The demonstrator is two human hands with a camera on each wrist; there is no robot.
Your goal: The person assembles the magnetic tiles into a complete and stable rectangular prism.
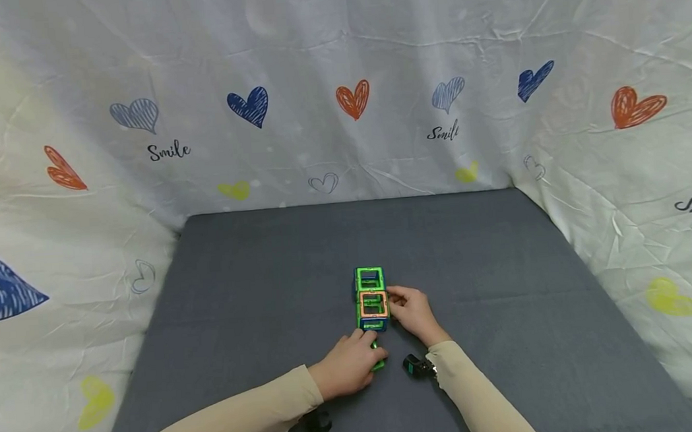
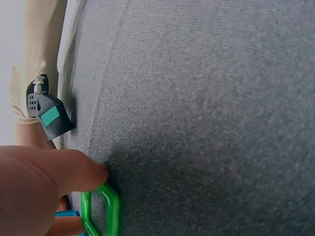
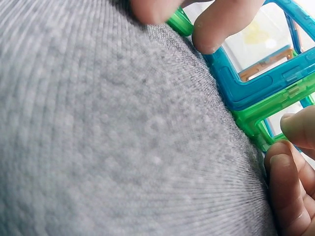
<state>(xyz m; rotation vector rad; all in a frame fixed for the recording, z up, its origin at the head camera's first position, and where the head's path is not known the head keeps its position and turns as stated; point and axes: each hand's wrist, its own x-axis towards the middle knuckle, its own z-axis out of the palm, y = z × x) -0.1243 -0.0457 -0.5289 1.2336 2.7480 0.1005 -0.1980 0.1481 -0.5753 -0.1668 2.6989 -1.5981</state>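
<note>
A small block of magnetic tiles (image 1: 372, 293), with green, orange and blue open frames, stands on the grey table in the head view. My left hand (image 1: 347, 361) is at its near end and pinches a loose green frame tile (image 2: 113, 211) between thumb and fingers. One left fingertip touches the blue side frame (image 3: 231, 98) of the block, seen in the right wrist view. At the block's right side, my right hand (image 1: 413, 312) holds the lower edge of a green frame (image 3: 256, 125) with thumb and fingertips. Part of the loose green tile is hidden by the left hand.
Grey cloth covers the table (image 1: 267, 280). A black wrist camera (image 1: 417, 366) sits by the right cuff, and another dark device (image 1: 318, 422) is under the left wrist. A white curtain (image 1: 300, 47) printed with hearts hangs behind the table and along both sides.
</note>
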